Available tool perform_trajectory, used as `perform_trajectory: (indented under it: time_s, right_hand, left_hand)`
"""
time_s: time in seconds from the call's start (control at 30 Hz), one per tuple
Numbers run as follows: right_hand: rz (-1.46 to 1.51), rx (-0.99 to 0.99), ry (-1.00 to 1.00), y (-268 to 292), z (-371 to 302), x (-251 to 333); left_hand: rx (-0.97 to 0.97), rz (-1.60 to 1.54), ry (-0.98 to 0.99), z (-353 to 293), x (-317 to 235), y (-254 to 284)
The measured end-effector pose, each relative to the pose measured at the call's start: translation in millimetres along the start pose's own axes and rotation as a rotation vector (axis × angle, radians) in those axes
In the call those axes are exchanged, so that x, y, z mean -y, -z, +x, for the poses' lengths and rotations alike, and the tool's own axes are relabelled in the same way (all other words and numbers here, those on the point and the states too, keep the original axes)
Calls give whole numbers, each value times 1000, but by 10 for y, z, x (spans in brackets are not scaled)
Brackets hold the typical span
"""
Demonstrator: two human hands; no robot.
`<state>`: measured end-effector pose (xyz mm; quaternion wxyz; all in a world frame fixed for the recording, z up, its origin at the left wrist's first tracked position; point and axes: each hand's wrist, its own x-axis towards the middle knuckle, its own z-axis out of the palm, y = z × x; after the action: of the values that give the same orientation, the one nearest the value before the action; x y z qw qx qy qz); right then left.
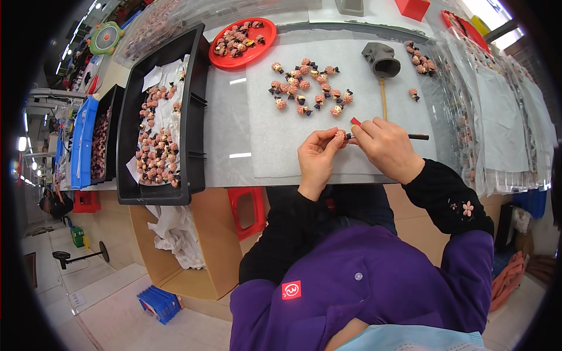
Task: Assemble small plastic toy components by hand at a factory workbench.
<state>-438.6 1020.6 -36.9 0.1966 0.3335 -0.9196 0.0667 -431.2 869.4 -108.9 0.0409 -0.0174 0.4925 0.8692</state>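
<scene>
Holds a pink figurine (341,135) in the grip of the left hand (317,157). Holds a black stick (418,137) in the right hand (391,149), with a red piece (355,121) near its fingertips. Shows more figurines (304,85) loosely spread on a white sheet (266,149) over the surface (225,128), left of a grey holder (383,63) with a wooden stick (384,99). Includes, farther left, a red plate (260,52) and a black tray (196,128), both bearing figurines.

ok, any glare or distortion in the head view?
Head view: two white glare streaks on the grey tabletop, left of the white sheet; fisheye curves the black tray; frame corners go black; left hand and right hand look fairly sharp.
</scene>
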Motion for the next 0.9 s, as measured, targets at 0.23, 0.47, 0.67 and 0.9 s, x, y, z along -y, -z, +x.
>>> perform_trajectory:
  time_s: [0.23,0.47,0.67,0.9]
  right_hand:
    - [6,20,26,-3,2,-12]
    - [26,2,41,-28,-18,-14]
    - [18,-13,13,-31,-37,11]
    - [-26,-32,-22,-19,-28,33]
  left_hand:
    - [2,-6,3,7,12,2]
    - [2,-21,10,0,-7,-4]
    - [-2,-21,12,1,-12,-6]
    - [-2,-22,4,0,-3,-3]
